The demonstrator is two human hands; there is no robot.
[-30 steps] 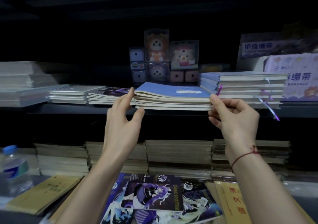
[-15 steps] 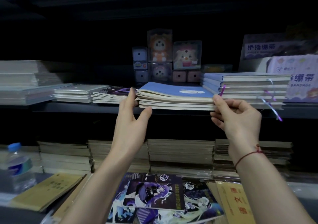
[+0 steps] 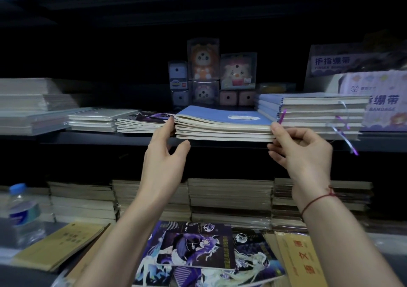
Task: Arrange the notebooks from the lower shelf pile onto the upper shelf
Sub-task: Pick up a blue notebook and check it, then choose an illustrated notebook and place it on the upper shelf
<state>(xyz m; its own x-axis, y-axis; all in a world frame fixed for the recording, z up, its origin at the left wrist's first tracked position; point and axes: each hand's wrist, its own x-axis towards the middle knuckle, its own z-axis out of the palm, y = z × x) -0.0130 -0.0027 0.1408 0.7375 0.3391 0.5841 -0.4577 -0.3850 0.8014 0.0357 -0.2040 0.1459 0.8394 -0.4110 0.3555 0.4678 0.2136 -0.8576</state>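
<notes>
Now the left hand (image 3: 164,154) is up at the left end of the blue notebooks (image 3: 222,122). Its fingers are straight and touch the side of that stack, and the thumb sticks out under the bottom corner. It does not wrap around anything. The right hand (image 3: 301,152) is at the other end of the same stack. Its pointer finger and thumb press on the right edge of the pages, and the other fingers are curled in below. I cannot tell if it really pinches the pages or only pushes them.

The blue notebooks lie flat on the upper shelf (image 3: 110,138), right between the two hands, with the top one a bit crooked. Just past the left hand lies a low pile of purple picture notebooks (image 3: 143,121), and next to that some white pads (image 3: 97,119). Just past the right hand sits a taller blue stack (image 3: 312,112) with purple ribbons hanging out. Behind the blue notebooks stand little toy boxes (image 3: 203,59).

Under the arms lie more purple notebooks (image 3: 196,245) on the lower shelf, with yellow books (image 3: 59,245) beside the left arm. A water bottle (image 3: 23,211) stands far out to the left. A red string (image 3: 317,199) goes around the right wrist.
</notes>
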